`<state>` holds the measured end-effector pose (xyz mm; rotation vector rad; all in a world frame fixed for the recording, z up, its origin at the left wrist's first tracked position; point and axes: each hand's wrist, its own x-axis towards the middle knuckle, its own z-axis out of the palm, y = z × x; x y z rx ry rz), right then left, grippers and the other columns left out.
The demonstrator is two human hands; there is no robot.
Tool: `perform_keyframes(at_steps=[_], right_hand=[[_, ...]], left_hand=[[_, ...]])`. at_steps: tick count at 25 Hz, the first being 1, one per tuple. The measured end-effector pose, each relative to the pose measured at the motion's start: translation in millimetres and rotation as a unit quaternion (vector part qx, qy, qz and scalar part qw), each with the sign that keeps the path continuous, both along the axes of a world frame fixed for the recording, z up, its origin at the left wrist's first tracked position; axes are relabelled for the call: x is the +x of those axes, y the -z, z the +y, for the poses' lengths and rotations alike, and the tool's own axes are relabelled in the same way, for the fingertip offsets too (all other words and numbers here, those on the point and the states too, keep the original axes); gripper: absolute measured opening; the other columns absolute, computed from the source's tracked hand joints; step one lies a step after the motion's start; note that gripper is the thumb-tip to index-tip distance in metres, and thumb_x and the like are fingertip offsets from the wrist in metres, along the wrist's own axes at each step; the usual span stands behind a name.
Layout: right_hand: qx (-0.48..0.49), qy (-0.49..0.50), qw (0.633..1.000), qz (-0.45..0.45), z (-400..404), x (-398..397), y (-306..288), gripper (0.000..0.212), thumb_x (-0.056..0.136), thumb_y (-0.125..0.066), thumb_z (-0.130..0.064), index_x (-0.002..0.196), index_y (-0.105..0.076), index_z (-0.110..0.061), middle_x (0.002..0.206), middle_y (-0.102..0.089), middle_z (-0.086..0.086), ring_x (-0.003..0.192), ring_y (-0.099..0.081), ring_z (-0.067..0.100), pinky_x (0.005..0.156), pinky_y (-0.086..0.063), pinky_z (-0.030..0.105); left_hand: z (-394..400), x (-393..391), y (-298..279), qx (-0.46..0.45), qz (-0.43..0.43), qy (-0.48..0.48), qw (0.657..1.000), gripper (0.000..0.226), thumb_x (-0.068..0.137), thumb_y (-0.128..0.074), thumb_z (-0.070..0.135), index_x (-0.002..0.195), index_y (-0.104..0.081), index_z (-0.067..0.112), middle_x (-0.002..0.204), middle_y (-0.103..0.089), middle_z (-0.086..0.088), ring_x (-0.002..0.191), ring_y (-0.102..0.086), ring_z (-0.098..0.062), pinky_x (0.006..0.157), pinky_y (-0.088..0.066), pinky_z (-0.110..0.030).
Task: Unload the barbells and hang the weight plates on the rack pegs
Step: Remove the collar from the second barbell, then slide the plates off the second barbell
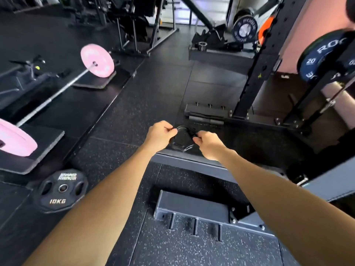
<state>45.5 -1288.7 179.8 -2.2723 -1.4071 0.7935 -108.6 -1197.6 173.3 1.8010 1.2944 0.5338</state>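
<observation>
Both arms reach forward to the middle of the view. The left hand [161, 134] has its fingers curled and pinches the left rim of a small black weight plate [181, 140]; the right hand [208, 144] is curled too, its fingertips gripping the plate's right edge. The plate sits between the two hands, at 3 o'clock from the left hand and 9 o'clock from the right. Whether it rests on the floor or is lifted clear cannot be told.

The plate is matte black, flat, with a raised round rim at its far end; it looks like more than one thin plate stacked, though the dark blurs the edges.

At 8 o'clock from the hands a black 10KG plate [60, 191] lies flat on the floor, well apart. At 10 o'clock a barbell [57, 92] carries a pink plate [97, 60] at its far end and another pink plate [15, 138] at its near end, each on a dark mat. At 2 o'clock stands a black rack upright [259, 66], with a blue plate [317, 60] marked 20 hung beside it and a second blue plate [245, 28] farther back. The floor [146, 89] is black speckled rubber.
</observation>
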Motion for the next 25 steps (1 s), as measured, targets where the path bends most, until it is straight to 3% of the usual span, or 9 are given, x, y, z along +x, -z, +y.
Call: perform_keyframes(at_steps=[2, 5, 11, 15, 18, 22, 25], right_hand=[[-0.028, 0.010, 0.999, 0.011, 8.5, 4.4, 28.2, 0.027, 0.102, -0.041, -0.022, 0.111, -0.057, -0.001, 0.087, -0.056, 0.013, 0.070, -0.050, 0.025, 0.064, -0.038, 0.030], [-0.056, 0.016, 0.998, 0.027, 19.4, 9.9, 67.0, 0.028, 0.103, -0.040, -0.023, 0.107, -0.057, -0.001, 0.087, -0.056, 0.013, 0.071, -0.050, 0.025, 0.064, -0.038, 0.032], [-0.059, 0.014, 0.998, 0.001, 28.3, 13.2, 101.9, 0.031, 0.103, -0.036, -0.029, 0.089, -0.055, -0.008, 0.095, -0.058, 0.016, 0.075, -0.052, 0.026, 0.065, -0.037, 0.031], [-0.064, 0.019, 0.998, 0.001, 28.7, 14.8, 102.0, 0.031, 0.103, -0.036, -0.029, 0.086, -0.053, -0.009, 0.090, -0.057, 0.014, 0.073, -0.051, 0.025, 0.057, -0.035, 0.030], [-0.073, 0.012, 0.997, -0.007, 24.1, 13.0, 96.9, 0.035, 0.102, -0.035, -0.034, 0.099, -0.056, -0.007, 0.101, -0.059, 0.015, 0.082, -0.055, 0.028, 0.068, -0.042, 0.031], [-0.028, 0.040, 0.997, -0.062, 10.3, 12.0, 71.8, 0.055, 0.099, -0.033, -0.049, 0.142, -0.040, -0.015, 0.140, -0.043, 0.008, 0.122, -0.048, 0.029, 0.096, -0.044, 0.043], [0.011, 0.012, 0.994, -0.110, -12.9, 10.0, 44.5, 0.058, 0.097, -0.039, -0.050, 0.146, -0.036, -0.019, 0.148, -0.038, 0.003, 0.132, -0.039, 0.027, 0.104, -0.036, 0.044]], left_hand=[[8.6, 8.0, 24.3, 0.000, 0.036, 0.006, 0.999, 0.009, 0.086, -0.067, 0.031, 0.090, -0.069, 0.024, 0.084, -0.072, -0.002, 0.085, -0.068, -0.022, 0.080, -0.056, -0.035], [17.9, 18.5, 57.9, 0.005, 0.096, 0.013, 0.995, 0.018, 0.091, -0.062, 0.032, 0.102, -0.070, 0.021, 0.092, -0.071, 0.001, 0.085, -0.062, -0.016, 0.067, -0.038, -0.023], [31.7, 22.6, 94.7, -0.019, 0.086, 0.012, 0.996, 0.021, 0.088, -0.064, 0.029, 0.102, -0.073, 0.015, 0.100, -0.073, -0.004, 0.096, -0.065, -0.023, 0.086, -0.052, -0.033], [32.4, 21.2, 93.1, -0.042, 0.072, 0.018, 0.996, 0.019, 0.088, -0.065, 0.030, 0.097, -0.072, 0.015, 0.098, -0.073, -0.008, 0.095, -0.066, -0.027, 0.086, -0.054, -0.043], [25.0, 20.0, 87.7, -0.045, 0.090, 0.028, 0.994, 0.018, 0.091, -0.062, 0.034, 0.097, -0.066, 0.018, 0.104, -0.071, -0.011, 0.103, -0.063, -0.029, 0.091, -0.051, -0.041], [15.2, 14.0, 70.2, -0.036, 0.070, -0.004, 0.997, 0.047, 0.086, -0.060, 0.055, 0.124, -0.055, 0.026, 0.129, -0.059, 0.003, 0.118, -0.055, -0.018, 0.092, -0.040, -0.029], [-1.4, 2.2, 43.9, 0.010, 0.087, 0.028, 0.996, 0.052, 0.073, -0.057, 0.064, 0.119, -0.054, 0.040, 0.135, -0.056, 0.007, 0.124, -0.052, -0.019, 0.105, -0.038, -0.043]])
